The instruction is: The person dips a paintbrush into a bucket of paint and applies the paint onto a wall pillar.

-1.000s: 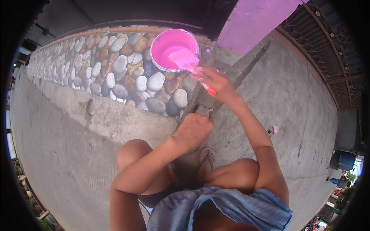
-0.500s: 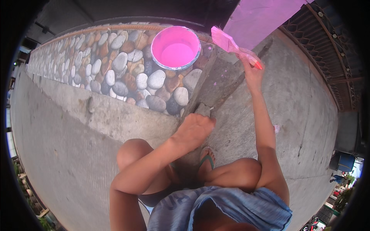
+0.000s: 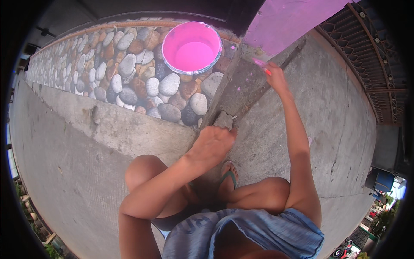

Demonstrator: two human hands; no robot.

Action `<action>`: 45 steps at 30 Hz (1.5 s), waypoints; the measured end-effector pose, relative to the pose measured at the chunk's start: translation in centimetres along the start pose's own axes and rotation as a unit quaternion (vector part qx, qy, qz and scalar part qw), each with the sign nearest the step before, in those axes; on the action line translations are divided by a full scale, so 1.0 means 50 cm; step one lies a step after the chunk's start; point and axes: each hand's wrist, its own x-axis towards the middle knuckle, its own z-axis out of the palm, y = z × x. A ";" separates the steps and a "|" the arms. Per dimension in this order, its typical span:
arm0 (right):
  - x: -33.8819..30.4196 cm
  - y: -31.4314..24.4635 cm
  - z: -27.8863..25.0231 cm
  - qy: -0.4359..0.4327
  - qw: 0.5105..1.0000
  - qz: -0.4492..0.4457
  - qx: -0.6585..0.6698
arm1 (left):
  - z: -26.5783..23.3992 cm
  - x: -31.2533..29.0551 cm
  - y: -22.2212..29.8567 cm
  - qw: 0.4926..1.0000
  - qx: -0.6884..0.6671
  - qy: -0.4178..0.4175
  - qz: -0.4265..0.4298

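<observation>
Head view, looking down on a crouching person. At one o'clock the right hand point(image 3: 277, 77) is closed around a paintbrush point(image 3: 261, 64); only its pink-smeared tip and a bit of red handle show past the fingers, and the bristles are hard to make out against the base of the pink-painted wall point(image 3: 289, 21). That wall is cut off by the dark rim at the top. At twelve o'clock a round paint bucket point(image 3: 192, 47) full of pink paint sits on a pebble-faced ledge point(image 3: 129, 77) (no label can be made out on it). Near the centre the left hand point(image 3: 213, 144) rests loosely curled on the ledge's concrete corner point(image 3: 224, 118), holding nothing; its fingertips are hidden. Below it a foot in a green sandal point(image 3: 227, 175) is partly hidden by the knees.
</observation>
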 end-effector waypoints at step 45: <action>-0.015 -0.003 -0.017 0.038 0.998 -0.002 0.044 | -0.021 0.017 0.004 0.981 0.042 -0.152 -0.112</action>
